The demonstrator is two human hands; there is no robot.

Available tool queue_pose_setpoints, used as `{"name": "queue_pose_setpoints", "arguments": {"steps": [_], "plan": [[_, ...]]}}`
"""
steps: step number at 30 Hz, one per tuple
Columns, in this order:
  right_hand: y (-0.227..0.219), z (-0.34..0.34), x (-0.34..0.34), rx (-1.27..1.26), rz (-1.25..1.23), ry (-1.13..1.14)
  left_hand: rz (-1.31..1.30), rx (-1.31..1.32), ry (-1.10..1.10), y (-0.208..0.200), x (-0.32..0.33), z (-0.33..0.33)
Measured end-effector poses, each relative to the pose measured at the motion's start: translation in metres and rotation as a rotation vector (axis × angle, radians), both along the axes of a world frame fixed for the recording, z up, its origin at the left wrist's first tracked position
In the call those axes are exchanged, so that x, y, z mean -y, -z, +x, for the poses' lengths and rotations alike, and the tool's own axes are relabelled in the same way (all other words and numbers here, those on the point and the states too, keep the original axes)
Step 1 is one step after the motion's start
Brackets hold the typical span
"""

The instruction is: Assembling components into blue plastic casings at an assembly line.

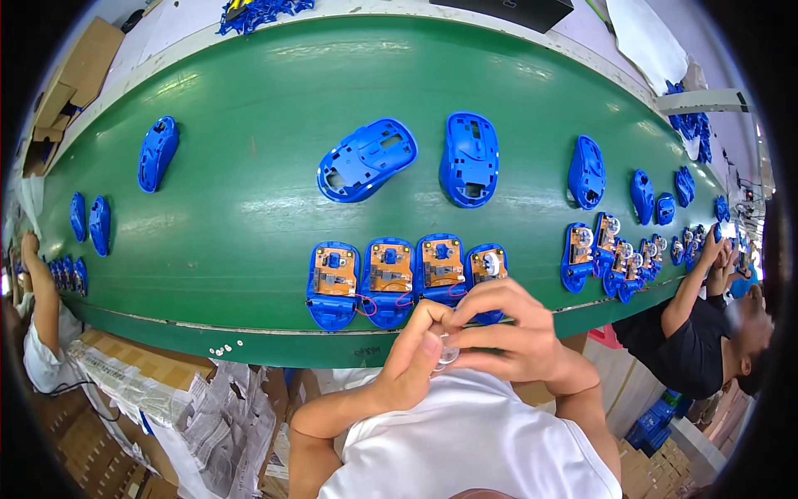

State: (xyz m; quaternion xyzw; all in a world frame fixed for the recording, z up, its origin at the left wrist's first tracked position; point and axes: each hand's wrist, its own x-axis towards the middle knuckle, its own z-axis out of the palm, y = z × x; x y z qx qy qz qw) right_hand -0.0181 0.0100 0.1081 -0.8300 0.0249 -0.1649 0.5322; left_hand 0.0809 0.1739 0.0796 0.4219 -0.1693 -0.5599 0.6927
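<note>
In front of my chest, my left hand (409,356) and my right hand (522,339) come together on a small clear plastic part (448,353). Its exact kind is partly hidden by my fingers, which pinch it from both sides. Just beyond the hands, a row of several blue computer mouse bases (332,313) lies on the green belt, each with an orange-brown circuit board (387,270) and some with thin pink wires. On the rightmost base, partly covered by my right hand, a white and clear round part (491,264) sits on the board.
Blue mouse shells (470,158) lie scattered along the green conveyor belt (258,150). To the right are several mouse bases with clear round parts (584,238). A co-worker in black (686,345) sits at right, another person's arm (43,295) reaches in at left. Cardboard boxes (141,359) stand below left.
</note>
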Motion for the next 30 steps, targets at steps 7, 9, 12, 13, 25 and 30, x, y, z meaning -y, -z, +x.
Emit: {"name": "queue_pose_setpoints", "arguments": {"steps": [7, 9, 12, 13, 25, 30], "plan": [[0.005, 0.011, -0.017, 0.057, -0.019, -0.018, -0.02, 0.0, -0.01, 0.008, -0.011, 0.006], [0.009, 0.012, -0.018, 0.081, 0.002, 0.043, -0.045, -0.12, -0.061, 0.015, -0.013, 0.006], [0.01, 0.013, -0.013, 0.115, -0.01, 0.091, -0.051, -0.239, -0.08, 0.011, -0.013, 0.01], [0.01, 0.014, -0.008, 0.136, -0.037, 0.109, -0.047, -0.299, -0.073, 0.006, -0.012, 0.011], [0.019, 0.033, 0.017, -0.034, -0.499, 0.227, 0.076, -0.136, 0.234, 0.004, -0.016, 0.014], [0.005, 0.029, 0.014, -0.06, -0.496, 0.231, 0.051, -0.135, 0.235, 0.003, -0.018, 0.02]]}}
